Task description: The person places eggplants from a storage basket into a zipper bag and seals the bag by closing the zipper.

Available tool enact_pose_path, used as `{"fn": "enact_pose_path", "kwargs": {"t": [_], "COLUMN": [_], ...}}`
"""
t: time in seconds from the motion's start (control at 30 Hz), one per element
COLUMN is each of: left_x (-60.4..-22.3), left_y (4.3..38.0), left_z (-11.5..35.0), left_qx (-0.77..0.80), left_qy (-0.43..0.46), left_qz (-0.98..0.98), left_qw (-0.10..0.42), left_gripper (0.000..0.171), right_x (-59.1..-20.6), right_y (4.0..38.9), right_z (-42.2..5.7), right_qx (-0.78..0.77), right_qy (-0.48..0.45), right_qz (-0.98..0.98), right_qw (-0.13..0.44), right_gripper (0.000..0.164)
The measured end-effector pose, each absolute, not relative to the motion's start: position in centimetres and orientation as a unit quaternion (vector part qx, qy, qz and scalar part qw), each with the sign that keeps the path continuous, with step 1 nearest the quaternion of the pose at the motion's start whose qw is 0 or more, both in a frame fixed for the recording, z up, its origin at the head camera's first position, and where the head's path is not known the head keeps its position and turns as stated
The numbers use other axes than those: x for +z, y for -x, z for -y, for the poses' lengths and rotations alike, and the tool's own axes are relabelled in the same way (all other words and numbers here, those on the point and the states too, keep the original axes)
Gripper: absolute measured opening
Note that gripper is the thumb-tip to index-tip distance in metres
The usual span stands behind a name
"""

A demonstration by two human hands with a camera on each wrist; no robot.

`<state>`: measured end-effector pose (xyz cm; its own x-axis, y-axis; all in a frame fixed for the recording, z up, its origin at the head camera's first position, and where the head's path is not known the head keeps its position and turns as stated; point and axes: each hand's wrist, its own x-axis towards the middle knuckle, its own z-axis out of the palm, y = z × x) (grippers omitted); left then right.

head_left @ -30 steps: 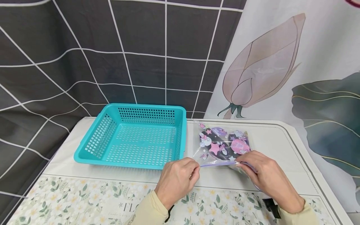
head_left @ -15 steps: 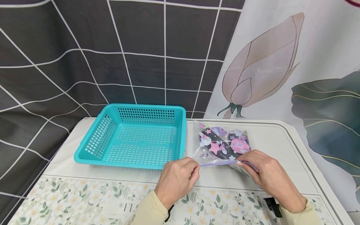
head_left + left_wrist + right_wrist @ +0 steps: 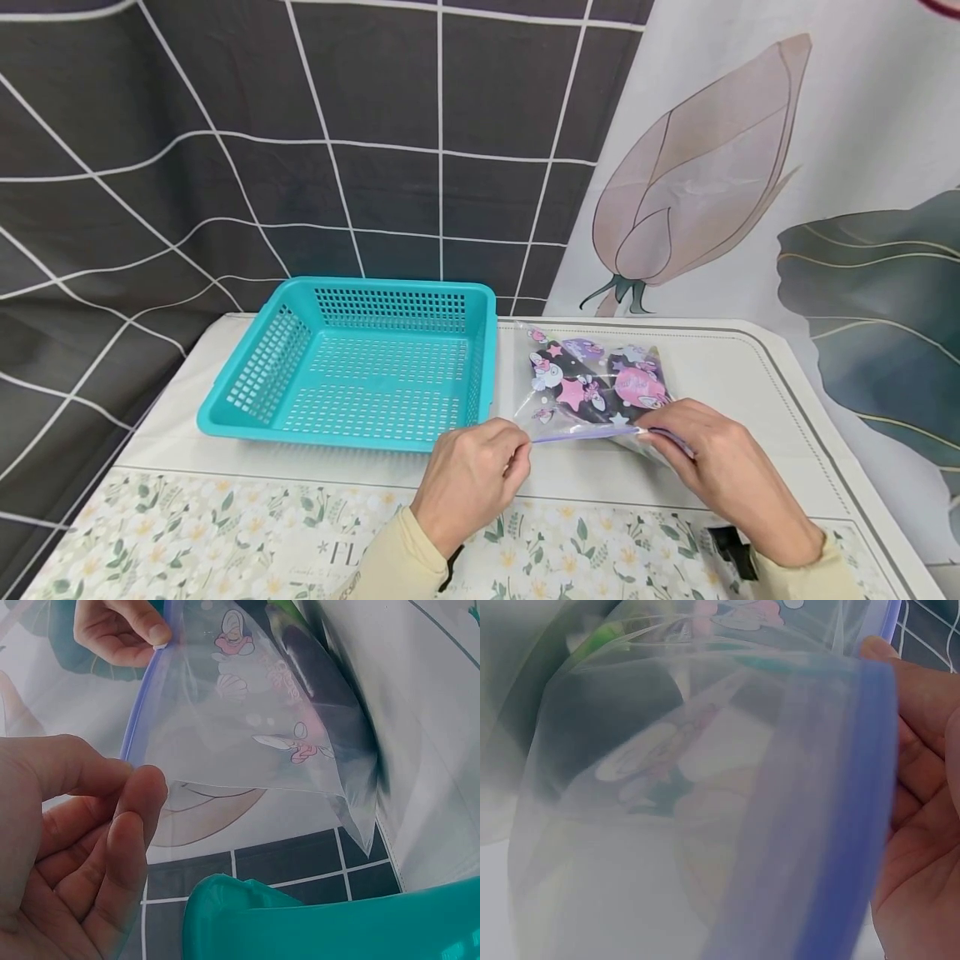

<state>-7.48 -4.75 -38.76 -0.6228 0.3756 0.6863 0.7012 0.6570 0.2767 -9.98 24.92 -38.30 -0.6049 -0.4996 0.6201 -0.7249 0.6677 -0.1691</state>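
A clear zipper bag [image 3: 592,383] with pink and purple cartoon prints lies on the table, its purple zip strip [image 3: 573,434] towards the person. Inside are dark, glossy, long things with a green end, which look like eggplants [image 3: 304,664]. My left hand [image 3: 472,467] pinches the strip's left end between thumb and forefinger. Farther right along the strip, my right hand [image 3: 716,462] pinches it at a small white slider [image 3: 160,646]. Past the right fingers, the strip [image 3: 862,817] bends down towards the person in the right wrist view.
A turquoise plastic basket [image 3: 487,367] with a perforated floor stands left of the bag, its near right corner close to the left hand. The table has a white cover with a floral front band [image 3: 225,525]. Behind hang a dark grid-patterned cloth [image 3: 375,192] and a flower-printed curtain [image 3: 862,150].
My right hand has slid slightly to the right along the zip strip, its fingers still pinching. The left hand has stayed at the left end.
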Motion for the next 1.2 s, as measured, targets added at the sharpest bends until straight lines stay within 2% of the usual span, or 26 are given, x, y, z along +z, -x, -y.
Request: {"fn": "enact_pose_path", "kwargs": {"t": [1.2], "left_x": [-38.79], "left_y": [7.63], "left_z": [4.95], "left_qx": [-0.289], "left_qy": [0.320], "left_qz": [0.852], "left_qw": [0.297], "left_gripper": [0.011], "right_x": [-38.13], "right_y": [10.03], "right_z": [-25.76], "right_qx": [0.205], "right_qy": [-0.342], "right_qz": [0.876], "right_qw": [0.270], "right_gripper": [0.045]}}
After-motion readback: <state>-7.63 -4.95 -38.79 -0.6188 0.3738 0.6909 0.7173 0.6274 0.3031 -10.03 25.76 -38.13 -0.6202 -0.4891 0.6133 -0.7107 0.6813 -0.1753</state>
